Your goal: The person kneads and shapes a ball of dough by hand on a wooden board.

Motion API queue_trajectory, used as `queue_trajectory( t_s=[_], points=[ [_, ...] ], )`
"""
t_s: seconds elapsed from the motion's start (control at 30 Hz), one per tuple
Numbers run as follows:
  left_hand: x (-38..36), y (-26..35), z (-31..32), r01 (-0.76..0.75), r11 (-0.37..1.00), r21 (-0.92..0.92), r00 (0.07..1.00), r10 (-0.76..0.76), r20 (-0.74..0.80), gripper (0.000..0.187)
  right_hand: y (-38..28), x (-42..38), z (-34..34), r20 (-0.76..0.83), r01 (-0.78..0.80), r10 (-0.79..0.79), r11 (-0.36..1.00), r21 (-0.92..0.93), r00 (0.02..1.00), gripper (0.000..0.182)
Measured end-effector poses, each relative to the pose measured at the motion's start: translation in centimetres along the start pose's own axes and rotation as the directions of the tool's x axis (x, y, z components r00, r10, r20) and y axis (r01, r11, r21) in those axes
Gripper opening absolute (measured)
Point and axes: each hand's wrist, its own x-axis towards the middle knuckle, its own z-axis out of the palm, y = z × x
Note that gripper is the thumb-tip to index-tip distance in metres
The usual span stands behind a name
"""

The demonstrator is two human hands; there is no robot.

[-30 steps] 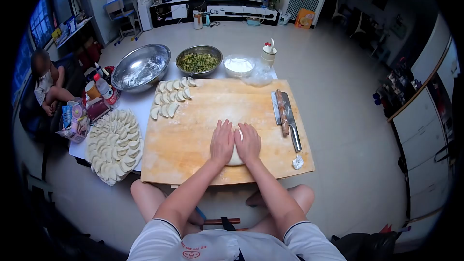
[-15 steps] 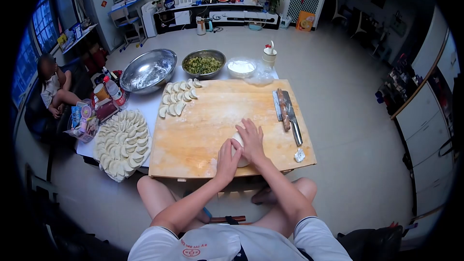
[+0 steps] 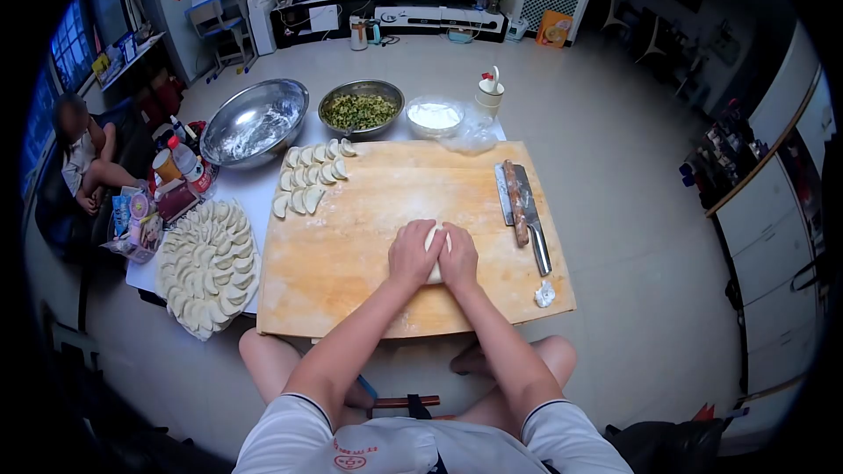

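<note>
A lump of white dough [image 3: 435, 274] lies on the wooden board [image 3: 351, 272], near its front edge. My left hand [image 3: 413, 254] wraps the dough's left side and my right hand [image 3: 460, 256] its right side, so most of it is hidden between them. Rows of dumplings [image 3: 307, 175] sit at the board's back left corner. On the board's right lie a rolling pin [image 3: 515, 202] and a cleaver [image 3: 537, 233], with a small crumpled white piece [image 3: 544, 294] below.
Behind the board stand an empty metal bowl [image 3: 255, 123], a bowl of green filling [image 3: 360, 109], a bowl of white flour [image 3: 435, 117] and a cup [image 3: 489, 96]. A full dumpling tray [image 3: 209, 268] and bottle [image 3: 189, 162] are left. A person [image 3: 88, 154] sits far left.
My left hand has moved up from the dough's near side to its left. My right hand has closed round its right side, its fingers no longer spread. The camera view has shifted slightly.
</note>
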Motion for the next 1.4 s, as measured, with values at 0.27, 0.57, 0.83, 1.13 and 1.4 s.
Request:
queue_trajectory(
  t_s=[0.27,0.57,0.83,1.13,1.4],
  points=[
    [-0.3,0.3,1.1,0.162,0.985,0.058,0.987,-0.161,-0.017,0.051,2.3,4.1,-0.4,0.300,0.120,-0.109,0.993,-0.020,0.948,0.031],
    [-9.3,2.0,-6.2,0.080,0.997,-0.005,0.997,-0.081,-0.018,0.053,-5.1,-1.1,-4.4,0.418,0.344,-0.344,0.936,0.079,0.841,0.039],
    [-0.3,-2.2,0.1,-0.268,0.963,0.026,0.961,0.270,-0.068,0.035,-3.4,-2.3,1.4,-0.196,0.075,-0.098,0.990,-0.123,0.976,0.034],
    [3.2,-4.2,3.2,0.016,0.970,0.243,0.997,-0.033,0.066,0.048,0.8,4.4,1.0,0.165,0.045,-0.053,0.997,0.056,0.985,0.029],
    [-4.0,2.7,-5.1,0.089,0.996,0.020,0.990,-0.090,0.108,0.052,-4.8,0.3,-3.2,0.266,0.441,-0.398,0.889,-0.126,0.878,0.032]
  ],
)
